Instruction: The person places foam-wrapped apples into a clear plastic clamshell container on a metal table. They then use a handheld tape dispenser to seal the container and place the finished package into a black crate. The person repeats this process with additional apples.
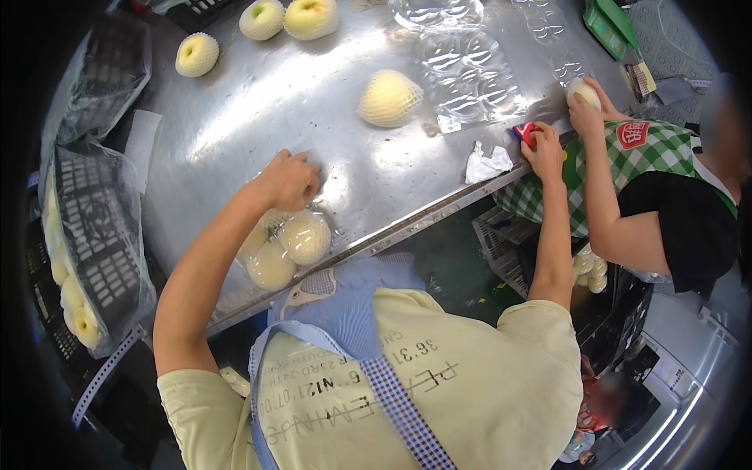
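Note:
My left hand (288,181), fingers curled, is at the upper edge of a clear plastic clamshell pack (288,249) near the metal table's edge; whether it grips the pack is hidden. Several pale yellow fruits in foam nets fill the pack. At the right, my right hand (543,150) pinches a small red and blue object (526,134) over the table edge. Beside it lies a crumpled white sheet (487,163). A large netted fruit (390,98) rests between my hands, farther back, left of an empty clear clamshell tray (473,79).
Yellow apples in foam nets (198,54) sit at the back left. Plastic-lined black crates (103,217) flank the table's left side. At right, a co-worker in a green checked apron (637,141) holds a netted fruit (584,94), near a green scale (608,29). Crates (502,244) stand below the edge.

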Action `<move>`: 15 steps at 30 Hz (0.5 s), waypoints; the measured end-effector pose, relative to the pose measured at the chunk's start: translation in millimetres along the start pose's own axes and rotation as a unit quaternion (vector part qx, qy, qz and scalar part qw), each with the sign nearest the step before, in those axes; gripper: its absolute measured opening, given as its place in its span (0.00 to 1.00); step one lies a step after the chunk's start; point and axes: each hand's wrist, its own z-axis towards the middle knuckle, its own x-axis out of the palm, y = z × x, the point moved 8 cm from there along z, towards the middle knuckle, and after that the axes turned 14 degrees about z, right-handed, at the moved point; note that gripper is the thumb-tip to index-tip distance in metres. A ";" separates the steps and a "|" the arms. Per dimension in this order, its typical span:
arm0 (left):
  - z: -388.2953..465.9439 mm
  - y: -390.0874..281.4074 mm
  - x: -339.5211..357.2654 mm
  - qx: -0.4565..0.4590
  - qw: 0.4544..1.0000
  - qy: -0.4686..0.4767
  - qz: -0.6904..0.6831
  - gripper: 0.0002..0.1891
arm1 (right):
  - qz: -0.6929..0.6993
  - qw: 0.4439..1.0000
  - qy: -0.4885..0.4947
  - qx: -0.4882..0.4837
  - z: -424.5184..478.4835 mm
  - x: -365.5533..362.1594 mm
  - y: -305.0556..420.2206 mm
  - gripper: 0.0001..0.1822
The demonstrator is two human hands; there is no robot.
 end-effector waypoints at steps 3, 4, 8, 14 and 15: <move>-2.6 -0.8 -3.0 0.003 0.999 -0.038 -0.017 0.04 | 0.096 0.993 -0.039 -0.057 -12.9 -19.1 45.4 0.11; -5.3 -1.0 -4.5 0.003 0.998 -0.053 -0.026 0.04 | 0.148 0.987 -0.043 -0.044 -13.9 -26.0 72.5 0.10; -0.7 -0.4 2.0 0.006 1.000 0.005 -0.006 0.04 | 0.368 0.928 0.052 -0.023 -20.0 -5.6 166.0 0.10; -14.3 -6.1 1.5 0.028 0.999 0.008 -0.046 0.04 | 0.485 0.821 0.278 -0.116 -18.5 54.1 305.9 0.11; -17.5 -9.3 1.9 0.040 0.998 0.005 -0.046 0.04 | 0.480 0.816 0.285 -0.153 -18.5 59.4 323.2 0.12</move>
